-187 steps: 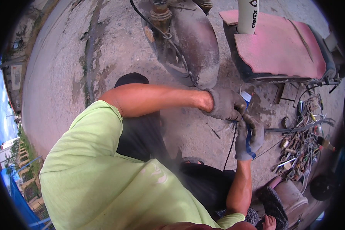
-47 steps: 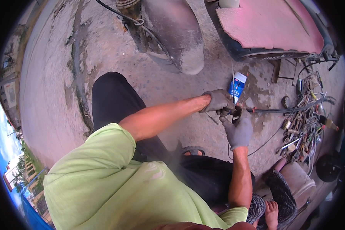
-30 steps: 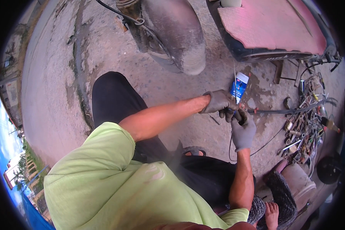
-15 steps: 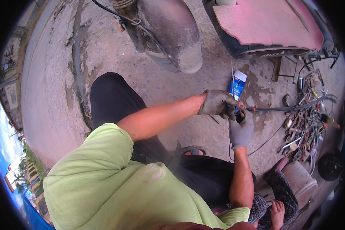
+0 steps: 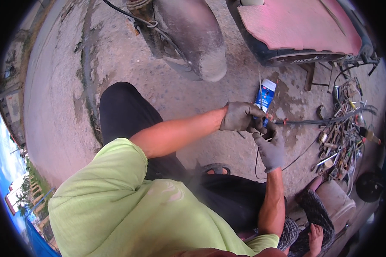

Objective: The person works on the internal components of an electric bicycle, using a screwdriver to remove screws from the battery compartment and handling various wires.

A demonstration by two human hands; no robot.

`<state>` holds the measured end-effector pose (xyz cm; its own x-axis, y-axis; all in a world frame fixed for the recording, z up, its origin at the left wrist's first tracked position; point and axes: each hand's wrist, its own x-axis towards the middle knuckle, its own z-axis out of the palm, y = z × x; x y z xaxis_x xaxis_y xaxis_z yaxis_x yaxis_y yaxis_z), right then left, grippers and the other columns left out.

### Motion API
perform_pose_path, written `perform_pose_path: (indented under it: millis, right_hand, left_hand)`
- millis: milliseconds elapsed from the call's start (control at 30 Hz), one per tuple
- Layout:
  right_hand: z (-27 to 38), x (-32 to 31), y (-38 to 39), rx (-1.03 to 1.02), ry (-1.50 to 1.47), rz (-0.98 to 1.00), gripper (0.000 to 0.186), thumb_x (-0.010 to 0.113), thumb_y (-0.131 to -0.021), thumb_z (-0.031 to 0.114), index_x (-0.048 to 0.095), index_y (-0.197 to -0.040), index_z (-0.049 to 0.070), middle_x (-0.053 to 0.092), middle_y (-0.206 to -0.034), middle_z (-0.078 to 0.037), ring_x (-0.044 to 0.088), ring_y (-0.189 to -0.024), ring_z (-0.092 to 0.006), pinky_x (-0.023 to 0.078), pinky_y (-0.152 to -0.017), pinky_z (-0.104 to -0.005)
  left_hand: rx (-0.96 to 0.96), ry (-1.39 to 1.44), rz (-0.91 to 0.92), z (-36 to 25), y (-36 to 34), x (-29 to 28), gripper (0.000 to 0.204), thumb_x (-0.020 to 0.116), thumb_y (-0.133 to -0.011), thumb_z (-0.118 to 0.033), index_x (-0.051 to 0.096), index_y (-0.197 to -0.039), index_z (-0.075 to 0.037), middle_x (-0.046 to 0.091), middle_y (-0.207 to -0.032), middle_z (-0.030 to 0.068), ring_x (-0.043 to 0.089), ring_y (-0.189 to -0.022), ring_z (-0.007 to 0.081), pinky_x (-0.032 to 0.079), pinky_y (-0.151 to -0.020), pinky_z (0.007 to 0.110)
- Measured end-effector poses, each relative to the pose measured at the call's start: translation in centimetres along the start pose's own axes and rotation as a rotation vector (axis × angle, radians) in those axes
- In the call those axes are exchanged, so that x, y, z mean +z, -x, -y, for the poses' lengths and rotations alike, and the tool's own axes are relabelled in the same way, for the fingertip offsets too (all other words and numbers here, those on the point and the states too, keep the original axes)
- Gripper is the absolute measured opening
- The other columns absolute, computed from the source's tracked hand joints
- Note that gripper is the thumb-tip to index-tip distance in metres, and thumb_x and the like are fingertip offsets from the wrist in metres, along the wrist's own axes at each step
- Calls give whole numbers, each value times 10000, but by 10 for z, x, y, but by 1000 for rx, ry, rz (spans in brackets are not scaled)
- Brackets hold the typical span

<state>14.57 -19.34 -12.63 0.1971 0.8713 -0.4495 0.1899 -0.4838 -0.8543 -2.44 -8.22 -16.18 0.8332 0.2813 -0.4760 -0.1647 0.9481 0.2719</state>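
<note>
Both my hands wear grey gloves and meet in front of me over the ground. My left hand (image 5: 241, 116) is closed with its fingertips pinching a thin cable (image 5: 260, 85), which rises from them toward the far side. Just nearer and to the right, my right hand (image 5: 272, 148) has bent fingers close to the left fingertips, closed on the same cable as far as I can see; its tip is hidden by the fingers. A dark loop of cable (image 5: 256, 165) hangs below the right hand. Behind the fingers lies a blue and white packet (image 5: 266, 93).
A bundle of black cables (image 5: 306, 122) with red ties runs right to a heap of tools and scrap parts (image 5: 339, 147). A dusty wheel fender (image 5: 193, 38) and a pink-covered vehicle part (image 5: 296, 25) stand at the far side. Another person's hand (image 5: 316, 237) shows at lower right.
My right hand has drawn slightly nearer and to the right, its thumb now apart from the left fingers. My left hand has shifted very little.
</note>
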Motion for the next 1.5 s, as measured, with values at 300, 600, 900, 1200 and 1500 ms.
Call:
perform_pose_path:
  millis: [300,600,900,1200,1500]
  right_hand:
    - [-11,10,-9,-63,-118,-48,391,790,-848,98,663,-1197,-25,700,-979,-38,636,-868,-101,504,-791,-269]
    - [-18,-9,-3,11,-310,-7,316,676,-955,42,643,-1261,-27,688,-1024,-20,604,-921,-74,483,-825,-237]
    - [-7,-42,-10,-17,-655,55,102,592,-929,82,552,-990,12,692,-998,-131,559,-720,-125,461,-689,-259]
    - [-15,-32,-11,24,-1029,262,181,626,-910,138,530,-1054,87,650,-1027,-98,563,-801,-183,424,-666,-289]
    - [-27,-31,-28,144,-929,236,171,595,-949,170,538,-1075,69,626,-985,-84,581,-773,-195,463,-671,-312]
  left_hand:
    - [-24,-86,-4,-4,0,-1,184,610,-1011,-240,646,-1000,-60,666,-848,57,715,-927,259,449,-612,296]
    - [17,-192,-7,-4,-2,-3,216,601,-1015,-274,643,-1007,-62,686,-880,77,707,-850,219,451,-603,303]
    - [58,-364,-131,-23,11,-6,237,570,-981,-189,620,-922,35,729,-999,224,694,-758,239,501,-651,321]
    - [157,237,-185,1,13,-20,96,625,-969,-181,589,-880,-177,677,-952,35,521,-691,121,423,-583,288]
    - [60,290,-54,-2,14,-30,119,653,-962,-189,589,-863,-177,534,-760,-37,485,-647,130,399,-579,309]
